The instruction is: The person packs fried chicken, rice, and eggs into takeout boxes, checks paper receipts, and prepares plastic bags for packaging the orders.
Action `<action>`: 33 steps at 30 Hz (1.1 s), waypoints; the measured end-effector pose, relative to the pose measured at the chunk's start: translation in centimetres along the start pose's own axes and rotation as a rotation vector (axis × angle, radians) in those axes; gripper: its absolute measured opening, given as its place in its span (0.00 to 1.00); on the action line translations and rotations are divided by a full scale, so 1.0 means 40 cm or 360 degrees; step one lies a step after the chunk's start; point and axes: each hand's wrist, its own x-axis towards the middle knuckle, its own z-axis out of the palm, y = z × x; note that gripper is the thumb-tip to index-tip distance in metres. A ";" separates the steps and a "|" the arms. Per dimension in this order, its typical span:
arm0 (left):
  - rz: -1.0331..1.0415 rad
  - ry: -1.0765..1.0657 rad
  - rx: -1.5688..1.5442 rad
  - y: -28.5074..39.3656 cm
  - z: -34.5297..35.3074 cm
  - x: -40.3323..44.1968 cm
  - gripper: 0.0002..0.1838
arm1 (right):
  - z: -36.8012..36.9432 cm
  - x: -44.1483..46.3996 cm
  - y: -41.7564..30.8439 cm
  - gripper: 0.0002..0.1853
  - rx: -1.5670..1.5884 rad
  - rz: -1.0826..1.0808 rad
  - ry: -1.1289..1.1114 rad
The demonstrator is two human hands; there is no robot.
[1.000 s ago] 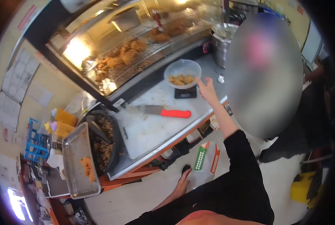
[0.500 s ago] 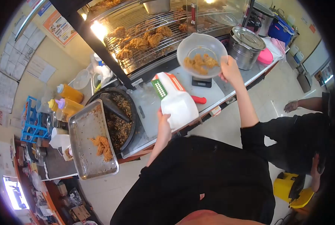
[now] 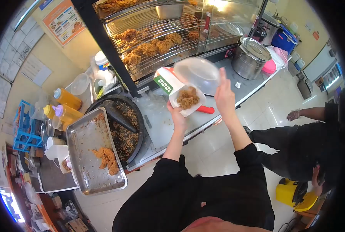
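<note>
My left hand [image 3: 177, 116] grips a white paper food box [image 3: 172, 86] with orange and green printing, its open end facing up at me. Small fried chicken pieces [image 3: 188, 98] lie inside the box's opening. Right beside it, a translucent plastic bowl [image 3: 197, 73] is tipped on its side toward the box, and no food shows in it. My right hand [image 3: 224, 94] holds the bowl by its right rim, index finger stretched along the edge. Below the box, a red handle [image 3: 206, 110] rests on the counter.
A glass warmer [image 3: 153, 42] with fried chicken on racks stands behind the counter. To the left are a metal tray [image 3: 83, 154] with chicken, a dark basin [image 3: 137, 143] of crumbs and sauce bottles [image 3: 70, 98]. A lidded steel pot [image 3: 249, 60] stands right; another person [image 3: 307, 143] is nearby.
The bowl has tipped over toward the box, and its chicken pieces are now in the box. The box's open end has turned up into view. My right hand has lowered slightly.
</note>
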 end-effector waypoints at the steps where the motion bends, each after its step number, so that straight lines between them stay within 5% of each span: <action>1: 0.0027 0.0013 -0.0034 0.003 -0.005 0.004 0.36 | 0.004 0.018 0.002 0.33 0.0123 0.0115 0.0111; 2: 0.0054 0.0029 -0.0063 0.009 -0.014 0.004 0.36 | 0.010 0.032 0.003 0.32 0.0250 0.0234 0.0219; 9: 0.0295 0.0050 -0.0115 0.070 -0.133 -0.090 0.36 | 0.194 -0.006 0.055 0.23 0.0995 0.1436 -0.0567; 12: 0.0214 -0.0022 -0.0255 0.130 -0.184 -0.240 0.36 | 0.426 -0.112 0.147 0.27 0.1109 0.1521 -0.0772; 13: 0.0208 -0.0016 -0.0215 0.147 -0.203 -0.301 0.36 | 0.522 -0.123 0.222 0.37 0.0230 0.1081 -0.0793; 14: 0.0212 0.0004 -0.0177 0.170 -0.227 -0.365 0.36 | 0.533 -0.134 0.202 0.44 0.0062 0.0939 -0.0319; 18: 0.0119 -0.0012 -0.0051 0.338 -0.321 -0.667 0.36 | 0.297 -0.145 0.014 0.33 0.0431 0.0340 -0.0553; 19: 0.0101 0.0057 -0.0035 0.363 -0.353 -0.724 0.35 | 0.086 -0.166 -0.181 0.28 0.0912 0.0675 -0.0931; 24: 0.0271 0.0421 -0.0051 0.523 -0.552 -0.935 0.33 | -0.263 -0.504 -0.580 0.26 0.1965 0.0568 -0.1921; 28: 0.0483 0.0632 -0.0048 0.630 -0.673 -1.021 0.28 | -0.330 -0.717 -0.823 0.29 0.2375 0.0573 -0.2350; 33: 0.0595 0.0797 -0.0041 0.757 -0.899 -1.077 0.25 | -0.289 -0.826 -1.091 0.26 0.2651 0.0715 -0.2411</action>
